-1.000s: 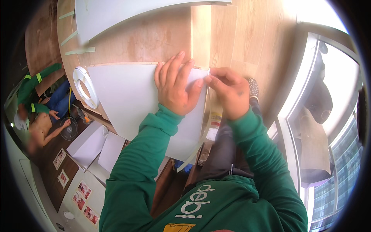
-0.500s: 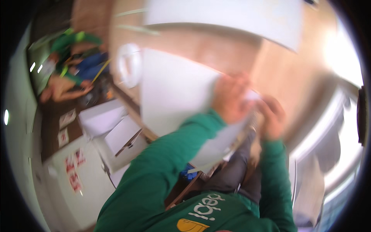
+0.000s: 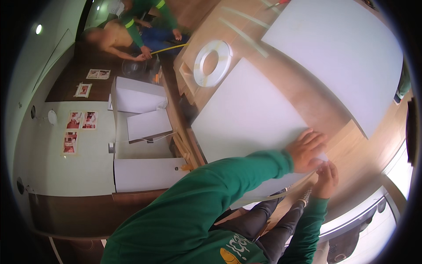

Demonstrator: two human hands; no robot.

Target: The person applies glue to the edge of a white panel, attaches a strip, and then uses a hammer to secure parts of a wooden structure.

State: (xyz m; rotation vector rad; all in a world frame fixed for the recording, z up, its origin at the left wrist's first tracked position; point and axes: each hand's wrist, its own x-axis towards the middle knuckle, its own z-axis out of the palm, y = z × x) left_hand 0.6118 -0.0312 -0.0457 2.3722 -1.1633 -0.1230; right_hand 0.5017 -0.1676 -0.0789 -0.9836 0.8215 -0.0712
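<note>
Strip hangs mostly loose by the white panel; only its end seems placed, at the near corner, where the right hand apparently pinches it, grip pressed together. Left hand lies on the panel, fingers spread. Remaining edge looks undone. White roll sits by the far corner, larger panel beyond. Legs crowd the loose length.

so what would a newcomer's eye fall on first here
Probably the white panel mid-picture, with the left hand and right hand meeting at its right-hand corner. Next, likely the white ring-shaped roll just left of the panel's top corner, and the big white board at upper right.
</note>
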